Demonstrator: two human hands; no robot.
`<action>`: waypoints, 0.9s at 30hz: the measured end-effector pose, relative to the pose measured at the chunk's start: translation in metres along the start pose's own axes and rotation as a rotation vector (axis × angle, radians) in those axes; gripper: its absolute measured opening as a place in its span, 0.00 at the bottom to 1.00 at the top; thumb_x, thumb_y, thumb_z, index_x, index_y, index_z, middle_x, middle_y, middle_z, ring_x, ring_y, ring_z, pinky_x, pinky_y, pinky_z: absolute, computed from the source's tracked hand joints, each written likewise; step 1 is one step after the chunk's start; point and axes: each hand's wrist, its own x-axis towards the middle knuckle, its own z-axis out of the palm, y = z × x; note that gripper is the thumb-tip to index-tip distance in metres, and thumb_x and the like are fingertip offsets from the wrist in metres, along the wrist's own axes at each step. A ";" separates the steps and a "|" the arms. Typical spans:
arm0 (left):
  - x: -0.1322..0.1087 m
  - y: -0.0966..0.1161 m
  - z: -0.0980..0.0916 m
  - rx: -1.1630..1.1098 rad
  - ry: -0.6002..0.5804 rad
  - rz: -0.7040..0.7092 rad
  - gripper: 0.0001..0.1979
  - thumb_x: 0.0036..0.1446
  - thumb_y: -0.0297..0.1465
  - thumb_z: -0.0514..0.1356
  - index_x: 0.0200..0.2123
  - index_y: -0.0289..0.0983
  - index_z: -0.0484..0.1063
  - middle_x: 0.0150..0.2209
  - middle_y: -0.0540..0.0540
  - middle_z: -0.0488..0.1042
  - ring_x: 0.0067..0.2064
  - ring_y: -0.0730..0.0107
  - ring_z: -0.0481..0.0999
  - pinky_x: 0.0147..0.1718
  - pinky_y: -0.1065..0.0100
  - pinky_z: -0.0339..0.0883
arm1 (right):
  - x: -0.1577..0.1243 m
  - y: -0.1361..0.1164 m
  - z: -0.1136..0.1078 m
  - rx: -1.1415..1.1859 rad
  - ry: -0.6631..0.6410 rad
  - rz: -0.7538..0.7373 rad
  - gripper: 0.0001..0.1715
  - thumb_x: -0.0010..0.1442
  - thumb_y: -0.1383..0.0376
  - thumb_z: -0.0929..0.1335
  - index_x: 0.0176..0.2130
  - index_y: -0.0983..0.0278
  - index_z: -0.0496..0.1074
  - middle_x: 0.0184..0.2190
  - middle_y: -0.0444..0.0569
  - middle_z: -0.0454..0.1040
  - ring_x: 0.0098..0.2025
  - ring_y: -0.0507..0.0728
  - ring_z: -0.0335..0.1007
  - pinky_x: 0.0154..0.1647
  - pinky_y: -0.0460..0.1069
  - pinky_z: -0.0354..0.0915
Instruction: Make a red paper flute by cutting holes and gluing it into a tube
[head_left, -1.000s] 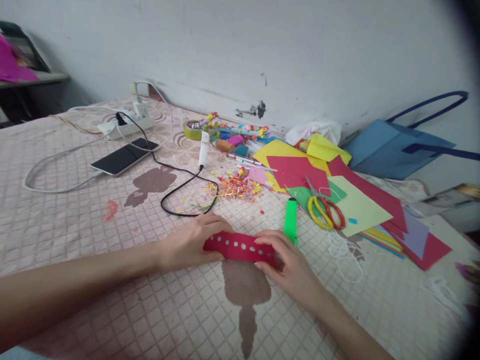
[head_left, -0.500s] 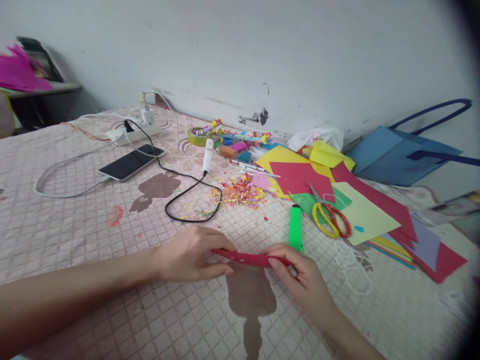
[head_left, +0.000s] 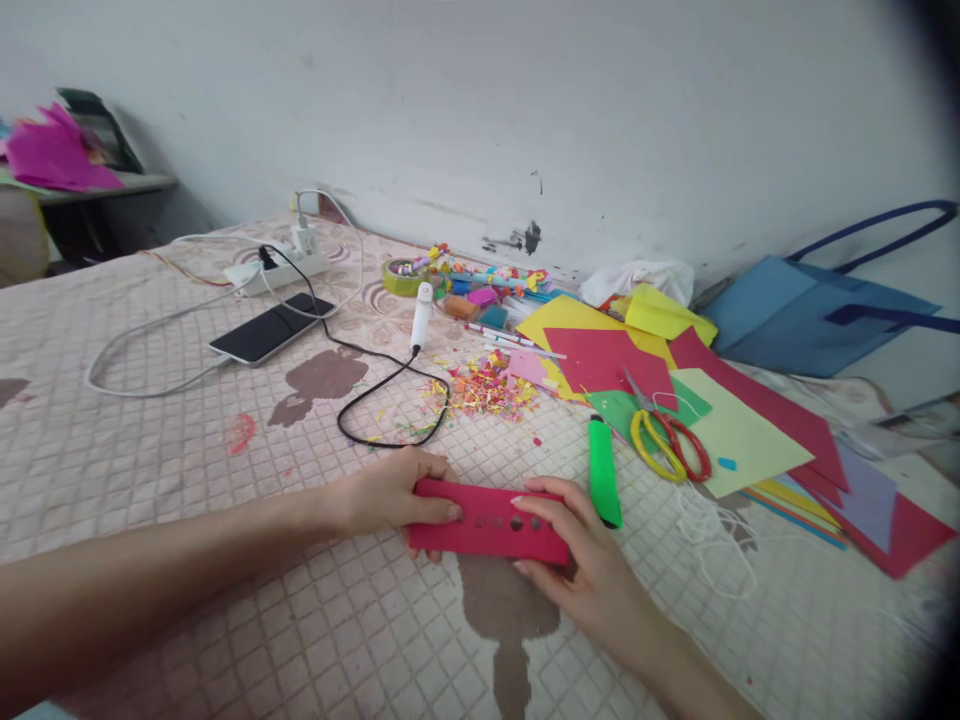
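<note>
Both hands are closed on a red paper strip with a row of small holes along it. The left hand pinches the strip's left end, thumb flat across the face toward the camera, fingertips showing beneath the lower edge. The right hand clasps the right end, its fingers curled over the upper edge and onto the face beside the holes, its thumb at the lower edge. Whether the strip touches the tablecloth cannot be told.

The left forearm comes in nearly level from the left of the strip; the right one slants up from its lower right. Half a second ago the strip was seen almost edge-on; now its broad face is turned to the camera, and the left thumb lies over that face.

Just beyond the strip's right end lies a green piece; farther right of the strip are scissors. Paper scraps are scattered beyond the strip, and a phone lies beyond its left end.
</note>
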 end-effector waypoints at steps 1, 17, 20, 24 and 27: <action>-0.001 0.000 0.000 0.039 0.041 0.016 0.17 0.59 0.46 0.58 0.34 0.37 0.67 0.22 0.51 0.74 0.22 0.70 0.74 0.22 0.72 0.63 | 0.000 0.000 0.001 -0.011 -0.001 -0.009 0.26 0.64 0.70 0.67 0.59 0.51 0.64 0.58 0.52 0.64 0.62 0.61 0.65 0.62 0.60 0.68; -0.013 -0.003 0.024 0.613 0.243 0.518 0.13 0.57 0.23 0.67 0.45 0.37 0.73 0.48 0.44 0.77 0.50 0.58 0.75 0.52 0.56 0.63 | 0.002 0.005 0.007 -0.064 0.011 -0.051 0.15 0.65 0.67 0.68 0.52 0.56 0.72 0.60 0.55 0.66 0.62 0.64 0.66 0.61 0.62 0.69; -0.012 -0.003 0.022 0.614 0.245 0.514 0.15 0.56 0.28 0.70 0.46 0.38 0.73 0.48 0.44 0.78 0.50 0.56 0.75 0.52 0.56 0.63 | 0.002 0.004 0.006 -0.052 0.036 -0.050 0.12 0.67 0.66 0.67 0.50 0.57 0.73 0.61 0.55 0.65 0.62 0.64 0.65 0.60 0.62 0.69; -0.012 -0.002 0.022 0.617 0.270 0.508 0.18 0.53 0.28 0.72 0.45 0.37 0.73 0.49 0.43 0.78 0.50 0.56 0.75 0.51 0.56 0.63 | 0.006 0.003 0.006 -0.049 0.085 -0.086 0.08 0.68 0.65 0.67 0.46 0.57 0.75 0.56 0.53 0.71 0.62 0.64 0.63 0.62 0.66 0.66; -0.011 -0.004 0.022 0.628 0.300 0.511 0.07 0.61 0.25 0.63 0.43 0.37 0.73 0.47 0.43 0.78 0.49 0.59 0.75 0.51 0.56 0.63 | 0.008 0.002 0.005 -0.050 0.093 -0.111 0.07 0.68 0.66 0.68 0.46 0.57 0.75 0.52 0.52 0.75 0.61 0.65 0.65 0.61 0.66 0.65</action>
